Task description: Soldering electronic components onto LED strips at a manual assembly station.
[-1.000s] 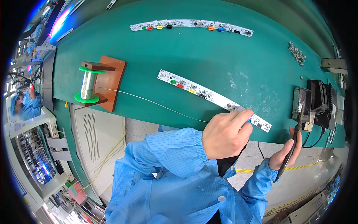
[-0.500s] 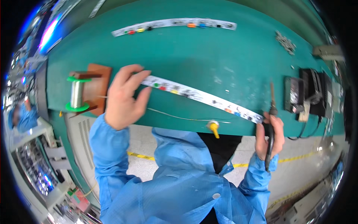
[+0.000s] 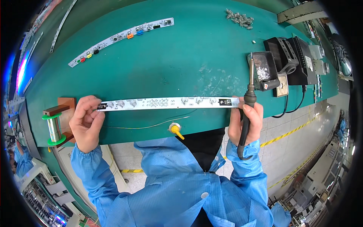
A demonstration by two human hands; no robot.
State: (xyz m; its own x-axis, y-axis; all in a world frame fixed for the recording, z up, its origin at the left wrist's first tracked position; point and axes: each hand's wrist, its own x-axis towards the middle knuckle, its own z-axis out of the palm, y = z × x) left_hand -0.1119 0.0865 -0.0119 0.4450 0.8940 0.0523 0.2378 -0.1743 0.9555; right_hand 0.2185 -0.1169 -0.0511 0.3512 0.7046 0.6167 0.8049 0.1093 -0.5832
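A long, narrow white circuit board strip point(image 3: 157, 103) is stretched level between my hands, just above the green table's near part. My left hand point(image 3: 87, 123) pinches its left end between thumb and fingers. Its right end is gripped by my right hand point(image 3: 253, 123), which also holds a soldering iron point(image 3: 250, 96) with the metal tip pointing away from me. The upward face of the strip has black patches near both ends and no coloured connectors. Below it, a thin solder wire point(image 3: 151, 125) runs across the table toward a white round piece with a yellow spout point(image 3: 176, 129).
A second strip point(image 3: 113, 39) with coloured connectors lies at the far left. On the left stands a solder spool point(image 3: 54, 128) on a brown holder. A pile of small metal parts point(image 3: 240, 19) lies far right, beyond a dark metal tray point(image 3: 264, 64) and a black soldering station point(image 3: 302, 62).
The strip has turned over, its coloured connectors now out of sight, and has swung from slanted to level. My left hand now grips its end. The whole view has shifted and turned.
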